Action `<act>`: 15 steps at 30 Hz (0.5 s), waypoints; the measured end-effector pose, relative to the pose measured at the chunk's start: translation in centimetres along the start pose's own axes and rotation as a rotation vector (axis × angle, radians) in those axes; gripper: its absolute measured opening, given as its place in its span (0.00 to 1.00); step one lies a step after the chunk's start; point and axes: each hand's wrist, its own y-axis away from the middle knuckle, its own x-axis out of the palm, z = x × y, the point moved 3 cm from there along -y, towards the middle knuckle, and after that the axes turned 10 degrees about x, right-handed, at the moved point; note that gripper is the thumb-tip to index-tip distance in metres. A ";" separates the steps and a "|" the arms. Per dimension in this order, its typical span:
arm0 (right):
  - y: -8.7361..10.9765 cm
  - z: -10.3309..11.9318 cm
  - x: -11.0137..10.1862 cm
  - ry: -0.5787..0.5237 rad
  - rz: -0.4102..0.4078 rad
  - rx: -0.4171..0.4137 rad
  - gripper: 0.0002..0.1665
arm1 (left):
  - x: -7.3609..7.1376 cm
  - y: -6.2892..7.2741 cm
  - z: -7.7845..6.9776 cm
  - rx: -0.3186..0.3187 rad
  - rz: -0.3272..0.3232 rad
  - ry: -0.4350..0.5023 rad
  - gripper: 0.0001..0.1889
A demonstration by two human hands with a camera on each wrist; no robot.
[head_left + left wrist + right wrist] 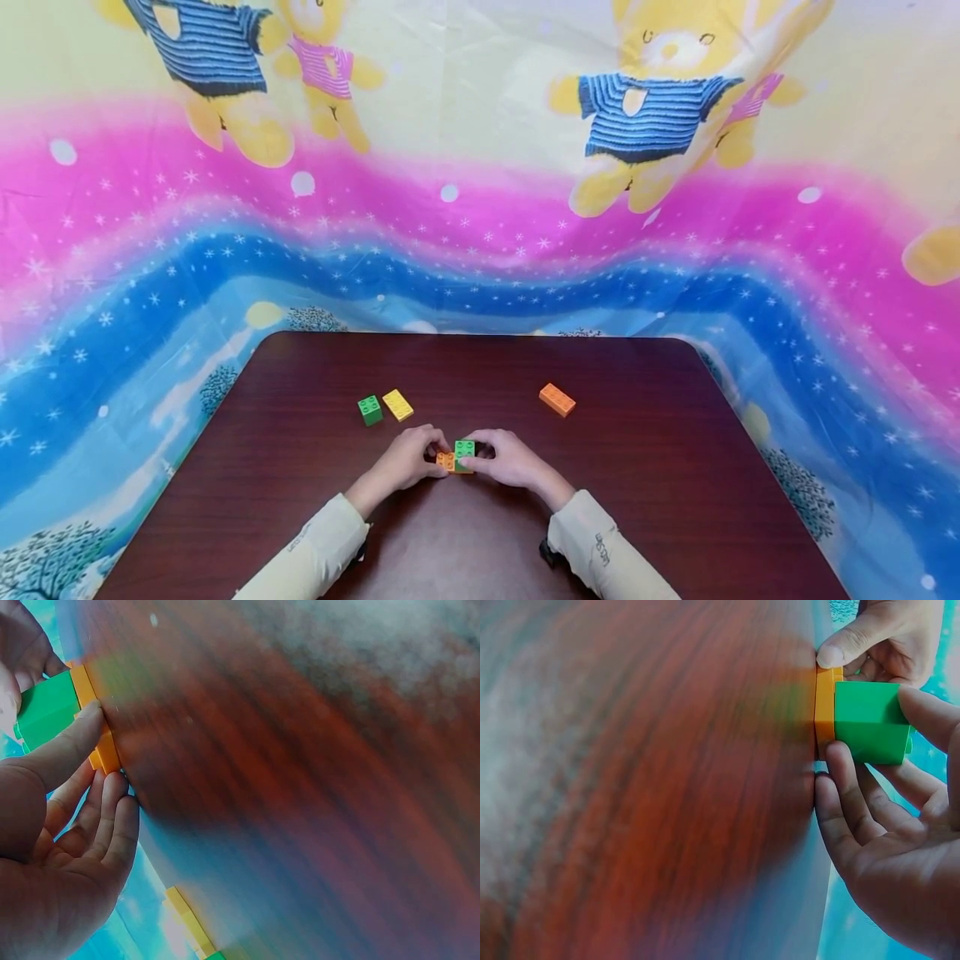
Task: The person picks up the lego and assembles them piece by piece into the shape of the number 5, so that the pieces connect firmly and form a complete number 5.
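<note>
At the near middle of the table, a thin orange toy brick (445, 461) lies flat with a green block (464, 447) standing on its right part. My left hand (408, 458) pinches the orange brick's left end between thumb and fingers. In the left wrist view, the left thumb lies along the side of the orange brick (110, 754). My right hand (513, 460) grips the green block. Seen from the right wrist, the right thumb touches the top edge of the green block (870, 712), and fingertips reach the orange brick (824, 705) below.
Farther back on the left are a small green block (370, 410) and a thin yellow brick (397, 405), side by side. An orange brick (557, 399) lies at the back right. Behind the dark wooden table (645, 467) hangs a printed cloth (480, 233).
</note>
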 end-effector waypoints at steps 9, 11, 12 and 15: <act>0.3 0.1 0.0 -0.007 -0.006 -0.018 0.25 | -0.1 0.0 0.0 0.012 -0.007 0.002 0.13; 0.4 0.1 -0.1 -0.008 -0.008 -0.025 0.25 | 0.0 0.0 0.0 0.012 -0.008 0.004 0.13; 0.4 0.1 -0.2 -0.008 -0.009 -0.029 0.25 | 0.0 0.0 0.0 0.013 -0.008 0.003 0.13; 0.4 0.1 -0.3 -0.016 -0.008 -0.038 0.25 | -0.1 0.0 0.0 0.014 -0.007 0.003 0.13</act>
